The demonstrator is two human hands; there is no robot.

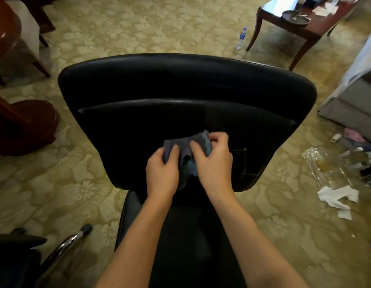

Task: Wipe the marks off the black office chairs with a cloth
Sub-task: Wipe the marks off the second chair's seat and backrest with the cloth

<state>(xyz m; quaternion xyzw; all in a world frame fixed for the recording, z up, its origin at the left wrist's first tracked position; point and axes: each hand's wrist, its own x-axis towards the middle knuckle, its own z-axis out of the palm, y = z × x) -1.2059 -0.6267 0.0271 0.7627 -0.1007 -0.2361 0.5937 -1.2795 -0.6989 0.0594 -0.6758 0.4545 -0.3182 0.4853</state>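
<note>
Black office chair point(186, 84): backrest facing viewer. Cloth point(187, 150), blue-grey, bunched against lower middle of backrest. Left hand point(162, 173): fingers curled, gripping cloth's left part. Right hand point(214, 161): fingers curled, pinching cloth's right part.

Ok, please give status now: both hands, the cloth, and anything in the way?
Left hand and right hand both grip the cloth, bunched over the black chair backrest. Nothing blocks the backrest.
</note>
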